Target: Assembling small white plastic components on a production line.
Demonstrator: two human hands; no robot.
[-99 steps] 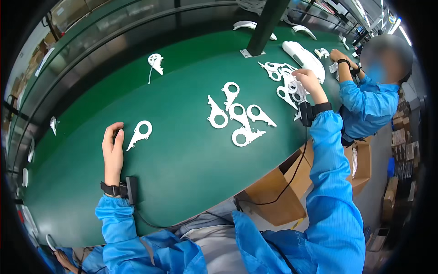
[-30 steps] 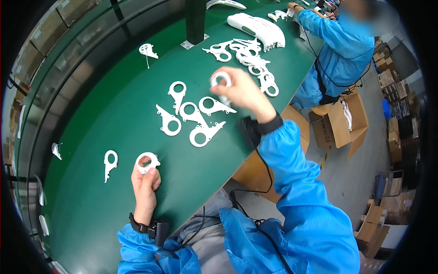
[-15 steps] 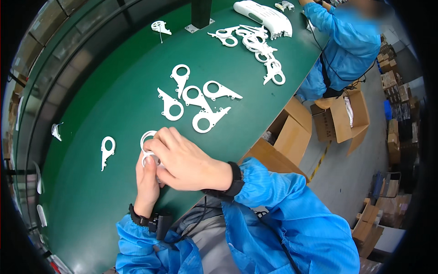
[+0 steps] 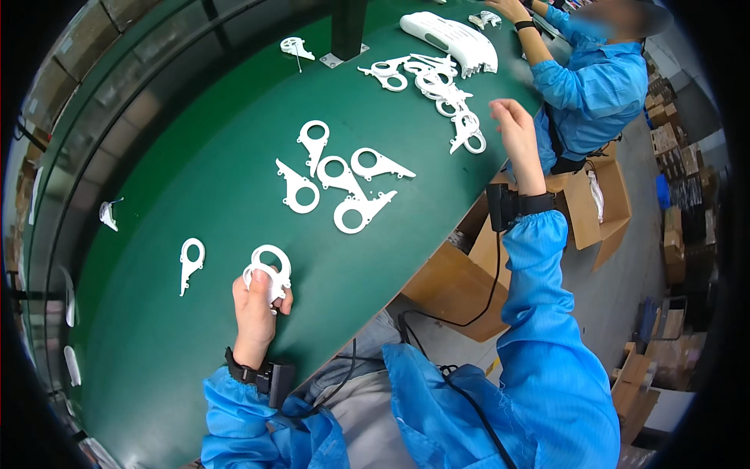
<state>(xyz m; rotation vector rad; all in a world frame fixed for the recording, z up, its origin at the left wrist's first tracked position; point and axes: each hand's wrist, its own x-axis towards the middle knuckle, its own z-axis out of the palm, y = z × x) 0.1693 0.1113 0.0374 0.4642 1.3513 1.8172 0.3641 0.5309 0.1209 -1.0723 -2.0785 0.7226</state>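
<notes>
My left hand (image 4: 254, 313) is closed around white ring-shaped plastic parts (image 4: 285, 270), just above the green table. They look like two overlapping rings, with the thumb pressed on them; the fingers partly hide their lower ends. My right hand (image 4: 518, 141) is raised at the table's right edge with its fingers loosely bent and nothing visible in them. Nearest to it is a heap of white ring parts (image 4: 466, 123) with pointed tails. Several similar flat parts (image 4: 348, 185) lie grouped mid-table. A single ring part (image 4: 187, 270) rests left of my left hand.
The green table (image 4: 219, 375) has a dark post (image 4: 346, 31) at its far side. A large white slotted cover (image 4: 449, 35) lies beyond the heap. A co-worker in blue (image 4: 598, 86) works at the far right. Open cardboard boxes (image 4: 445, 285) stand beside the table.
My right hand has left the parts held by my left hand and swung far to the right, towards the heap. The left hand keeps its hold. The co-worker's arms have shifted.
</notes>
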